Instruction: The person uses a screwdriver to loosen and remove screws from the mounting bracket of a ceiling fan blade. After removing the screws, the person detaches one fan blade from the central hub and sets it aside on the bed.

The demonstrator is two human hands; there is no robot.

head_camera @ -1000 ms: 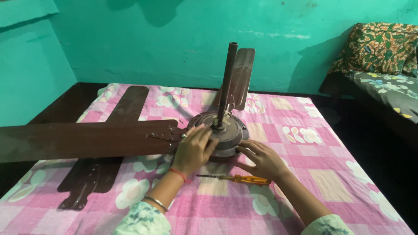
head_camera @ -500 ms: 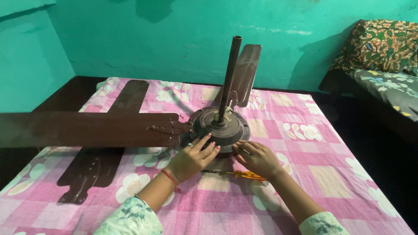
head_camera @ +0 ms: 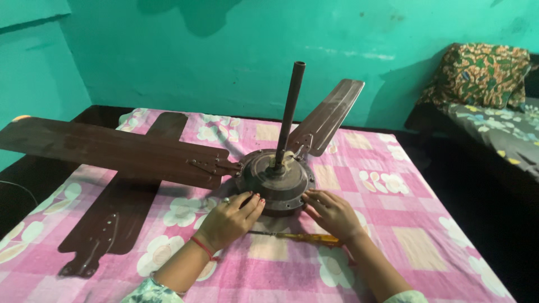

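Both hands lay open, the left hand (head_camera: 229, 220) at seven o'clock and the right hand (head_camera: 332, 213) at five o'clock of the fan motor (head_camera: 275, 180) on the bed (head_camera: 415, 247), steadying it, screwdriver (head_camera: 306, 238) unheld between them.

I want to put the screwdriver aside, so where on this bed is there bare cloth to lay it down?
The pink checked cloth lies bare on the right, between the fan motor and the bed's right edge. A smaller bare strip runs along the near edge, between the arms. It is crowded on the left, where the attached blade and the loose blade cover the cloth. The left hand and right hand crowd the motor's front.
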